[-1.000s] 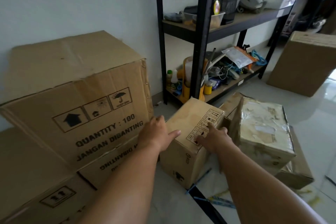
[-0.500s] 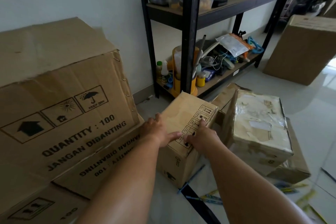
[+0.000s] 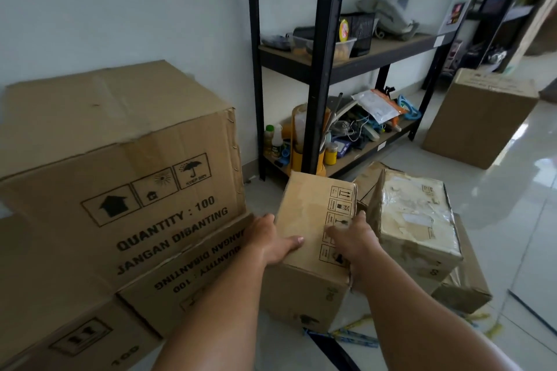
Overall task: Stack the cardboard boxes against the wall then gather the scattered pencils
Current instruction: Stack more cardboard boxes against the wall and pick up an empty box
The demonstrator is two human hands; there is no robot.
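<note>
A small brown cardboard box (image 3: pixel 307 214) with printed handling symbols stands on the floor in the middle. My left hand (image 3: pixel 271 239) holds its left side, thumb across the top. My right hand (image 3: pixel 355 244) grips its right edge, fingers wrapped down the side. To the left, a big box (image 3: pixel 114 159) marked "QUANTITY : 100" lies on other large boxes (image 3: pixel 193 274) against the wall. A taped, worn box (image 3: pixel 416 220) sits to the right on a flattened one. Blue and yellow pencils (image 3: pixel 355 337) lie scattered on the floor by my right forearm.
A black metal shelving rack (image 3: pixel 325 69) full of bottles, tools and containers stands behind the small box. Another cardboard box (image 3: pixel 479 120) stands at the far right on the glossy tiled floor (image 3: pixel 512 220). The white wall (image 3: pixel 120 9) rises behind the stack.
Both hands have closed in on the small box from its top to its sides, and my right fingers now wrap its right edge. My view has shifted.
</note>
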